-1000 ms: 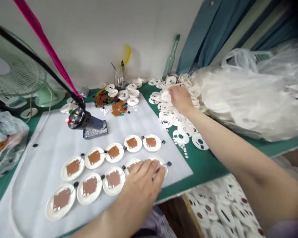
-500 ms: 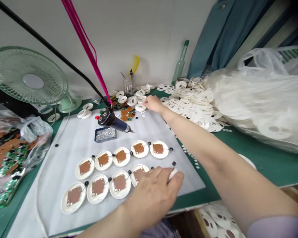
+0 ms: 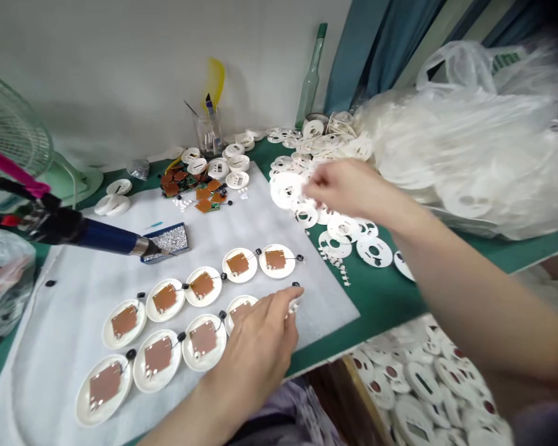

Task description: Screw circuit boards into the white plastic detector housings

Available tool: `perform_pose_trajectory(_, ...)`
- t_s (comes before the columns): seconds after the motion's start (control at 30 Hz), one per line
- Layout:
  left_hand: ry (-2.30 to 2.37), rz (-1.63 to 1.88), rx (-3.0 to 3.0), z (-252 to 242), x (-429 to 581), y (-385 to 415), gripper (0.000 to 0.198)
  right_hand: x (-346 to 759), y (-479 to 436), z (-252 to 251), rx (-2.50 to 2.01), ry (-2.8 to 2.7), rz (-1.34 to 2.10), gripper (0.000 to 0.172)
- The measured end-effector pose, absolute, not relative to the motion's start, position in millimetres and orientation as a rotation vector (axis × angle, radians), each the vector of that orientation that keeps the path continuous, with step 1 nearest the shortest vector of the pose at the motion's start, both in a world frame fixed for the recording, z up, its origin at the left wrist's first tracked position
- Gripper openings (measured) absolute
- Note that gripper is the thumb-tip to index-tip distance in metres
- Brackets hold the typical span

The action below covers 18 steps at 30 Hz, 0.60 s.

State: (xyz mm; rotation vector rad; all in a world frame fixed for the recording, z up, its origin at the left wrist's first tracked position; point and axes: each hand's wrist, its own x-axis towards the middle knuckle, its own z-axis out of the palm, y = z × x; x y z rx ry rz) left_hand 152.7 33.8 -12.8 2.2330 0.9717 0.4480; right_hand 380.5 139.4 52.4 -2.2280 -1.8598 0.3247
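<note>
Two rows of white discs [image 3: 202,286] lie on a white foam sheet [image 3: 279,235], each with a brown square pad and a small black bead on a wire. My left hand [image 3: 255,337] is at the right end of the lower row, its fingertips pinching a white disc [image 3: 294,305] that is mostly hidden. My right hand [image 3: 346,187] is above a heap of white perforated discs [image 3: 328,226] on the green mat. A blurred white disc [image 3: 286,189] sits at its fingertips and seems held.
A blue-handled heat gun [image 3: 106,241] points at a glitter tray [image 3: 167,243]. Brown pads [image 3: 190,186] and white discs lie at the back, near a glass of tools [image 3: 209,133] and a bottle [image 3: 309,80]. A fan [image 3: 9,124], a large plastic bag [image 3: 469,155] and a heap of discs below the table [image 3: 413,378] surround the mat.
My right hand has gone from the back of the foam sheet to above the disc heap. My left hand stays at the lower row's end. The view has swung, shifting the heat gun left.
</note>
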Motion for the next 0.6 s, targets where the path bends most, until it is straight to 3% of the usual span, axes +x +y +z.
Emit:
perform_pose_trajectory(0.07,0.961,0.45,2.251,-13,152,34,0.037,392,86,33,-2.229,-1.888,0.45,0.017)
perform_pose_trajectory(0.23,0.849,0.437,2.343,-13,151,36,0.035,395,20,-18,-2.162,-1.889,0.502,0.026)
perform_pose_trajectory(0.4,0.816,0.518,2.423,-11,157,33,0.015,401,27,-24,-2.046,-1.943,0.406,0.039)
perform_pose_trajectory(0.6,0.731,0.444,2.56,-8,153,31,0.025,417,51,-20,-1.882,-2.277,0.509,0.049)
